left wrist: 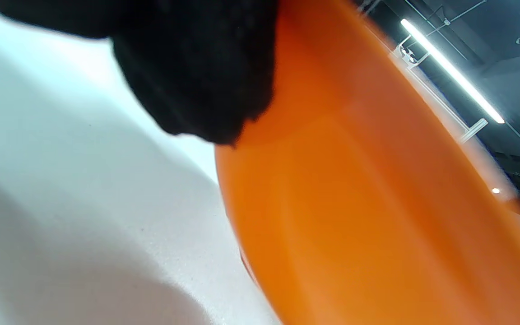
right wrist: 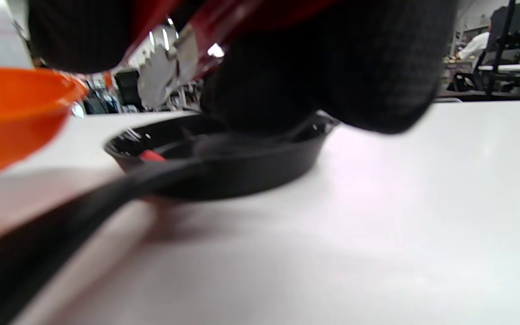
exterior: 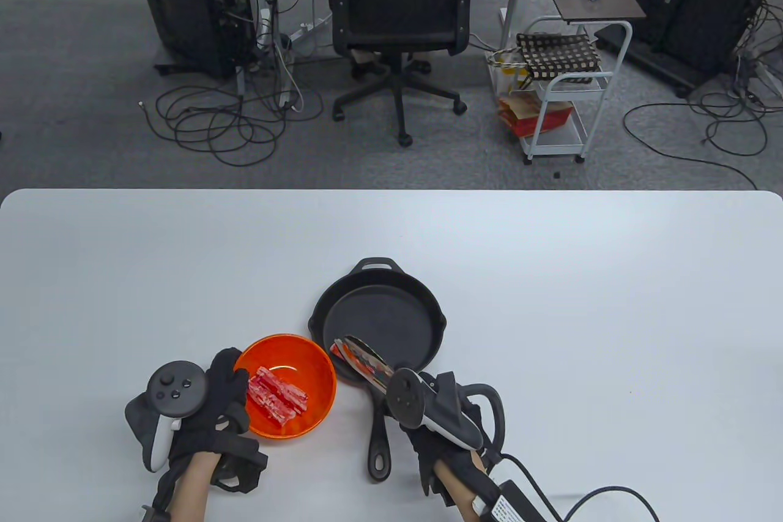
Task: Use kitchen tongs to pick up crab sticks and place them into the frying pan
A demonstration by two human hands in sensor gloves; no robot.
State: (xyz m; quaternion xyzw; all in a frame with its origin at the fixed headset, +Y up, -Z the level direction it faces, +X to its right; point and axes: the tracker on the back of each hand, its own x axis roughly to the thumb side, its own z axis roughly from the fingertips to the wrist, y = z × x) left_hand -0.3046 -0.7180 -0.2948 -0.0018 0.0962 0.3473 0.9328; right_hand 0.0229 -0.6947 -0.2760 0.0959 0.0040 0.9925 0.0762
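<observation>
An orange bowl (exterior: 318, 390) near the table's front holds several red-and-white crab sticks (exterior: 276, 396). My left hand (exterior: 227, 390) grips the bowl's left rim; its gloved finger (left wrist: 206, 67) lies against the bowl's outer wall (left wrist: 355, 203). Right of the bowl sits a black cast-iron frying pan (exterior: 391, 317), its long handle (exterior: 379, 442) pointing toward me. My right hand (exterior: 422, 418) holds the kitchen tongs (exterior: 364, 360), whose silver tips (right wrist: 165, 67) hover over the pan's near-left edge. A small red piece (right wrist: 151, 155) lies inside the pan (right wrist: 224, 176) below the tips.
The white table (exterior: 550, 302) stretches beyond and to the right of the pan. A cable (exterior: 587, 494) trails from my right wrist along the front edge. Past the far edge stand an office chair (exterior: 400, 14) and a white cart (exterior: 563, 93).
</observation>
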